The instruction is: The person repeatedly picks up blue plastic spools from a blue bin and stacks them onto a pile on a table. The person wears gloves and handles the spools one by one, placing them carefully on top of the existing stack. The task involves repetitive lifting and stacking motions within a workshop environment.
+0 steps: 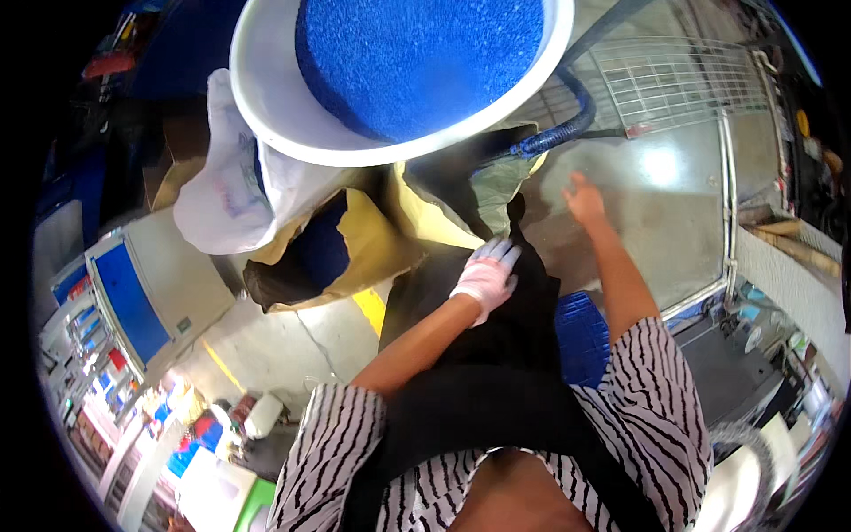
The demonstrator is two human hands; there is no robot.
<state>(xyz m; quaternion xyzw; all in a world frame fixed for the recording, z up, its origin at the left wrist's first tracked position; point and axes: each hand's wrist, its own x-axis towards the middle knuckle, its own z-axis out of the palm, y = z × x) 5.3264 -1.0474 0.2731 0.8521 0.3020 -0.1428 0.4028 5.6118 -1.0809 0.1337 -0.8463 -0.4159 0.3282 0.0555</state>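
My left hand (486, 279), in a white and pink glove, lies at the near edge of an open yellow-and-dark sack (434, 220). Its fingers stretch forward over dark material, and no held object shows. My bare right hand (585, 202) is out to the right, above the floor. Its fingers are loosely bent and apart, with nothing visible in them. Ahead stands a large white tub (257, 97) holding blue granules (425, 66). A blue-coated hose (567, 133) runs down into the sack beneath the tub.
Left of that sack stand another open yellow sack (377, 244) and a white sack (226, 199). A blue crate (581, 341) sits beside my right side. Wire mesh (683, 84) and a white rail (729, 195) border the right. A beige cabinet (182, 266) stands left.
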